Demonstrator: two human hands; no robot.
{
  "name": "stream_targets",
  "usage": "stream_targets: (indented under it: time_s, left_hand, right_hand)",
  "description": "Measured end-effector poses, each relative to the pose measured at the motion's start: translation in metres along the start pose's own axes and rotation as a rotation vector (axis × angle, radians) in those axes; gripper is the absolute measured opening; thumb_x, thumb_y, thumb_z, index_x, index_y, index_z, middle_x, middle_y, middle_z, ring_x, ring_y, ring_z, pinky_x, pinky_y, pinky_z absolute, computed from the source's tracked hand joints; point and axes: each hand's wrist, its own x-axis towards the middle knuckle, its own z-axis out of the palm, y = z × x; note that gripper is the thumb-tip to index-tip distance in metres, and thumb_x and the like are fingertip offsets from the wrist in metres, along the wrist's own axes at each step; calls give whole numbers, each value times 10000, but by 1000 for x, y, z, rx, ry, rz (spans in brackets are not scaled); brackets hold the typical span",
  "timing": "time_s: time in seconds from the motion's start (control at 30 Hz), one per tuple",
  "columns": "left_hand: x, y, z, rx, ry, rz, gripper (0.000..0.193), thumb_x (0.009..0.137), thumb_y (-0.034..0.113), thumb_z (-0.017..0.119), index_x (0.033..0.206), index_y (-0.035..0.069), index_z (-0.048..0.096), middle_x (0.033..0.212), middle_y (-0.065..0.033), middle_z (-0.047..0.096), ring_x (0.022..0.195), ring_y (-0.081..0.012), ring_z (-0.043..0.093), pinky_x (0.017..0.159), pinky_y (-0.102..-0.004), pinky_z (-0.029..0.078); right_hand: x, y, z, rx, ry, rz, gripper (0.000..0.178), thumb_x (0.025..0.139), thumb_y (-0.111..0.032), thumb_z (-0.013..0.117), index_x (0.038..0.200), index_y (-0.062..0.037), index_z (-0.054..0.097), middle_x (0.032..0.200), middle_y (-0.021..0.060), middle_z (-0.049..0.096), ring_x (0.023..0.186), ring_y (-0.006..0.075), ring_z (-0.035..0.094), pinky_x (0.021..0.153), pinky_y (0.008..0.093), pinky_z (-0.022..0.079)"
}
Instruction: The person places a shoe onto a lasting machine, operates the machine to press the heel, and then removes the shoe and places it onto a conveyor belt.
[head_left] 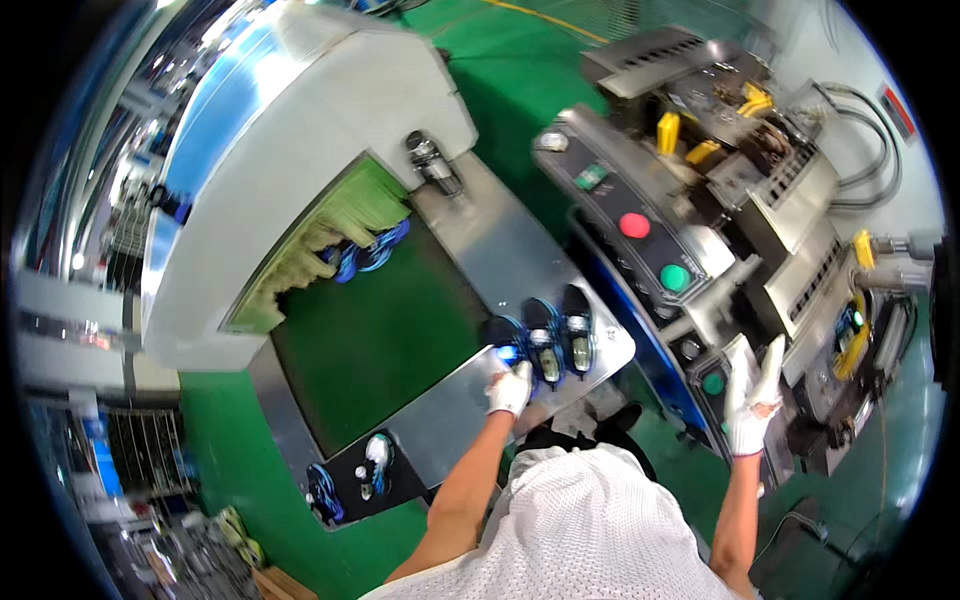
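From my end, I have the left hand (512, 388) in a white glove at the near edge of a metal surface (440, 425), right at the heel end of the left shoe (503, 328) in a row of three. Its fingers meet that end of the shoe, but I cannot tell whether they are clamped on it or only resting there. The middle shoe (541, 318) and the right shoe (576, 302) stand just beside it, black with blue trim, with something pale in their openings.

I see the right hand (752, 405), also gloved, well off to the right, its fingers spread apart and holding nothing I can make out. It is over the machine (610, 165), near a green button (713, 383) on its panel.

Ahead, a dark green belt (385, 345) runs under a pale green curtain (350, 215) in a white housing (400, 90); blue shoes (378, 248) lie at the curtain. At lower left, I get more shoes (379, 452) on a black board (400, 487).
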Motion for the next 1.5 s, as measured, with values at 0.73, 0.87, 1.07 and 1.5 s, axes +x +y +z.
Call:
stream_targets:
  time_s: [0.73,0.87,1.07,1.5]
  left_hand:
    - [447,-71,-287,113,162,333,715,790,309,780,1418,86,520,1361,-219,606,1273,-393,563,1070,-448,453]
    - [453,-102,-240,200,354,313,803,740,514,828,1384,111,567,1303,-173,655,1177,-364,632,964,-471,495]
    - [357,-81,-195,-187,367,254,672,689,403,896,1206,62,635,1134,-164,687,1085,-362,654,905,-482,521]
    - [81,14,-235,210,-576,1082,560,764,472,811,1150,99,648,1158,-127,669,1111,-332,644,927,-479,498]
  right_hand:
    - [-207,-6,2,-799,-743,597,645,858,-382,710,1387,-42,568,1379,265,556,1283,423,512,1096,455,418]
    - [-212,10,5,-716,-826,785,845,838,-393,786,1454,77,450,1325,246,634,1230,335,602,1039,386,476]
    - [-138,-44,88,-665,-789,570,709,800,-278,787,1387,32,538,1343,241,626,1215,387,619,1051,442,478]
    - [5,-277,221,124,-1253,-413,936,770,-446,792,1458,59,408,1358,308,557,1278,404,568,1087,402,463]
